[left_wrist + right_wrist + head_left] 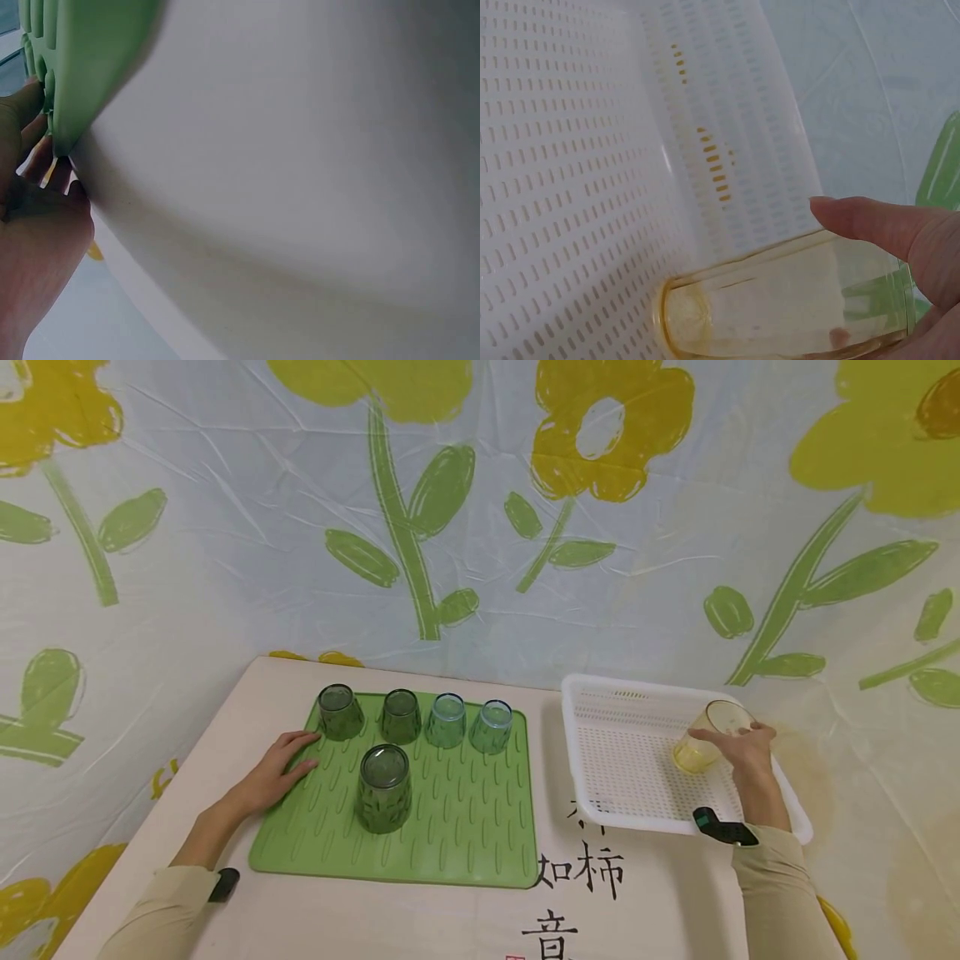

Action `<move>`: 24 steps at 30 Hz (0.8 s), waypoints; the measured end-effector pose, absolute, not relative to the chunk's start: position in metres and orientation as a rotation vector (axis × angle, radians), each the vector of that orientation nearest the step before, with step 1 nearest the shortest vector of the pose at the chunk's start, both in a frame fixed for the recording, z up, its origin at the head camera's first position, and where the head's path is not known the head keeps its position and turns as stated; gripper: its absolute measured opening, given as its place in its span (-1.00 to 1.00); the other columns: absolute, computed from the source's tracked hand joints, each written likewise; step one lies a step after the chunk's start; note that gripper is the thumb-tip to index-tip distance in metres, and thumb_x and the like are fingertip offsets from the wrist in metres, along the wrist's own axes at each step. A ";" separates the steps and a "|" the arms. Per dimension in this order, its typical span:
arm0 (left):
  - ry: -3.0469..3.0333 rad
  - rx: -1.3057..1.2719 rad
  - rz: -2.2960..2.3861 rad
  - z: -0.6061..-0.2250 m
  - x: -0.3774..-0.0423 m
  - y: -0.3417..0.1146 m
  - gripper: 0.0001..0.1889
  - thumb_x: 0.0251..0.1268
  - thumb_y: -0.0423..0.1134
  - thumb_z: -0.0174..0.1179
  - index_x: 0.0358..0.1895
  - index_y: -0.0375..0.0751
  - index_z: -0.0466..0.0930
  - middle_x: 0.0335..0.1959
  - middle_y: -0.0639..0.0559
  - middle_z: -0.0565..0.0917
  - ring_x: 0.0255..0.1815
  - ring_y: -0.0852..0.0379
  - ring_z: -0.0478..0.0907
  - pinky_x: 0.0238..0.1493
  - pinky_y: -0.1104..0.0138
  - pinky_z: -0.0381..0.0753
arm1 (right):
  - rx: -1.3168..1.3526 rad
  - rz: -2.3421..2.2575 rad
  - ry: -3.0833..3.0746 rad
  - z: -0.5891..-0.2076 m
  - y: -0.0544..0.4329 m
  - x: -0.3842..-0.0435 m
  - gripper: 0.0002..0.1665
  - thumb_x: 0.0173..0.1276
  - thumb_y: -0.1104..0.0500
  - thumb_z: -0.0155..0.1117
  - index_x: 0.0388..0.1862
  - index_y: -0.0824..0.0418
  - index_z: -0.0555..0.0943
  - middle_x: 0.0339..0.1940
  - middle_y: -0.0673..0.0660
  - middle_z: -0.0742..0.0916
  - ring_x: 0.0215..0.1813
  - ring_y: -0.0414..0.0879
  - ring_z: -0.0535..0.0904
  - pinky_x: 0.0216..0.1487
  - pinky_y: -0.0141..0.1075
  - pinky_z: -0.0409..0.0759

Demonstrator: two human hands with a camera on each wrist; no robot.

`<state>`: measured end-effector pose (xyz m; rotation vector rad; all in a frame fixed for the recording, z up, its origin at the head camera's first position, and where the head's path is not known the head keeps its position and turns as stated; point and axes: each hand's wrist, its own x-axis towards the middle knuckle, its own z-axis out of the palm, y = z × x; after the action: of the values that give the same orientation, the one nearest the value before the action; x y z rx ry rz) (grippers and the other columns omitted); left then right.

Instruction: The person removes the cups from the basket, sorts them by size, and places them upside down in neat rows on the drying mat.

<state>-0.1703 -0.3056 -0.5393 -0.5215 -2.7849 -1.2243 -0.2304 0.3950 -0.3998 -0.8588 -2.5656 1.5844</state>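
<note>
At the right, my right hand (pixel 750 756) grips a clear yellow drinking glass (pixel 697 752) inside the white perforated basket (pixel 615 760). In the right wrist view, the thumb (pixel 870 221) lies along the side of that glass (pixel 780 300), whose far end is right at the basket floor. My left hand (pixel 277 770) rests at the left edge of the green ridged mat (pixel 465 827), fingers extended, holding no glass. A tall dark green glass (pixel 385 793) stands near the middle of the mat.
Along the mat's back edge stand two dark green glasses, one at the corner (pixel 341 714) and one beside it (pixel 401 718), then two blue-tinted glasses (pixel 447 722). The pale table (pixel 375 918) carries black written characters (pixel 600 868). A flower-printed cloth (pixel 487 610) hangs behind.
</note>
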 end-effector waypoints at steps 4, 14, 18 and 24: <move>-2.780 -0.522 -1.235 -0.538 -0.170 -0.305 -0.50 0.53 -0.42 0.15 0.40 -0.59 0.31 0.34 -0.58 0.28 0.39 -0.57 0.19 0.30 -0.40 0.23 | -0.816 1.578 -2.611 -0.402 0.399 -0.228 0.28 0.41 0.14 0.37 0.61 0.34 -0.42 0.68 0.40 -0.09 0.65 0.36 -0.11 0.62 0.15 -0.05; -2.776 -0.525 -1.219 -0.540 -0.170 -0.305 -0.51 0.54 -0.41 0.14 0.40 -0.61 0.30 0.34 -0.58 0.27 0.38 -0.58 0.19 0.26 -0.41 0.24 | -0.761 1.573 -2.603 -0.406 0.405 -0.227 0.29 0.30 0.00 0.53 0.62 0.41 -0.17 0.65 0.42 0.06 0.61 0.35 0.00 0.58 0.16 0.10; -2.777 -0.522 -1.214 -0.540 -0.170 -0.305 -0.51 0.54 -0.41 0.15 0.40 -0.60 0.31 0.34 -0.58 0.27 0.38 -0.58 0.19 0.27 -0.41 0.25 | -0.765 1.616 -2.557 -0.404 0.404 -0.226 0.28 0.31 0.01 0.52 0.65 0.36 -0.15 0.66 0.39 0.07 0.62 0.31 0.02 0.60 0.10 0.10; -2.775 -0.530 -1.206 -0.540 -0.170 -0.305 -0.51 0.53 -0.41 0.15 0.39 -0.60 0.31 0.34 -0.59 0.27 0.37 -0.59 0.19 0.25 -0.41 0.25 | -0.745 1.800 -2.391 -0.399 0.401 -0.219 0.21 0.31 0.02 0.54 0.67 0.12 -0.07 0.46 0.13 0.29 0.58 0.13 0.09 0.64 0.07 0.00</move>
<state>-0.1699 -0.3052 -0.5400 -0.5297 -2.7755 -1.2056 -0.2191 0.4007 -0.3992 -0.7447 -2.3906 1.8004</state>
